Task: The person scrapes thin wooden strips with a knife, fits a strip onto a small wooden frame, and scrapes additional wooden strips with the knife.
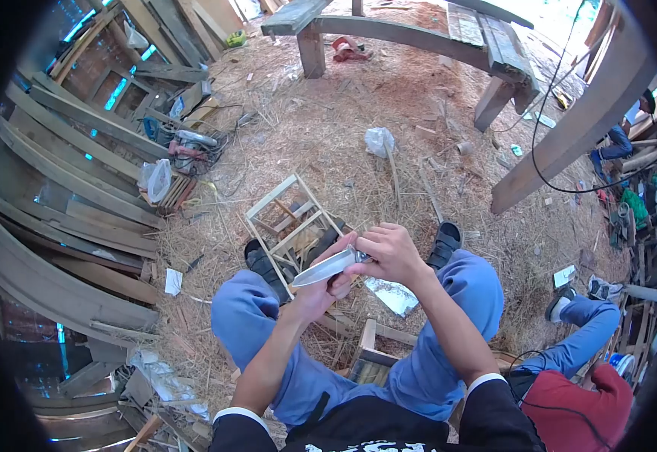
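Observation:
A knife with a wide, shiny blade is between my hands, above the floor and between my knees. Its point is toward the lower left. My right hand is closed at the blade's right end, and its fingers hide the handle part. Behind the blade, my left hand is closed round it, with curled fingers below and a digit along the upper side. Just beyond my hands a small wooden frame with crosspieces leans near my left foot. A wooden piece stands between my legs.
A wooden bench stands ahead, and a slanting post rises at right. Boards line the left wall beside power tools. Another person in a red top is close at lower right. Shavings cover the floor.

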A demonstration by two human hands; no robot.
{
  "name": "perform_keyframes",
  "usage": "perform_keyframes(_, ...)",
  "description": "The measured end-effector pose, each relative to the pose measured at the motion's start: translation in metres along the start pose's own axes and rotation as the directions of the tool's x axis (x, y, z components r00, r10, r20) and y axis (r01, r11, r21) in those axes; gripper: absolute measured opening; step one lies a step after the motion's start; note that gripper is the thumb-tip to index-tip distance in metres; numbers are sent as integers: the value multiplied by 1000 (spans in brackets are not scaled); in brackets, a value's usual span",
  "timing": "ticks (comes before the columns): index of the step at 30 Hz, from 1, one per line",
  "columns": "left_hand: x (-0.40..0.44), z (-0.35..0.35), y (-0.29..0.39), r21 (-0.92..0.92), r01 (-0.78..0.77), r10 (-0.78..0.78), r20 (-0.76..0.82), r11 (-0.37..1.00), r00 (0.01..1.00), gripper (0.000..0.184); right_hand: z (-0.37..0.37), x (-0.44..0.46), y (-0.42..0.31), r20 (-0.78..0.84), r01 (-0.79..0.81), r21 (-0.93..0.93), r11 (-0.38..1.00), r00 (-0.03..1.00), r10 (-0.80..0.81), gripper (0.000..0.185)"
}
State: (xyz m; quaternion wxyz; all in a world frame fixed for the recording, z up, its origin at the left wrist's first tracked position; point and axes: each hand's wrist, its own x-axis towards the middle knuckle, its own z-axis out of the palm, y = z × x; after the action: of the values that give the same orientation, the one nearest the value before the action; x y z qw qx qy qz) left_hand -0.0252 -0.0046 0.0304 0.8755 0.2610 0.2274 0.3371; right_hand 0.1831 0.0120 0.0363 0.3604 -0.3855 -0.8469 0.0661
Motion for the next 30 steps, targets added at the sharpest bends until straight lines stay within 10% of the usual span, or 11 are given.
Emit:
perform_keyframes(21,52,-19,29,119,-9,17,-66,993,998,48,-13,31,79,-38,-316,-139,938,949,314,49)
perform_keyframes(30,46,-21,14,107,45,-24,-188,993,982,54,10,29,45,126,-158,44,986,981,151,47)
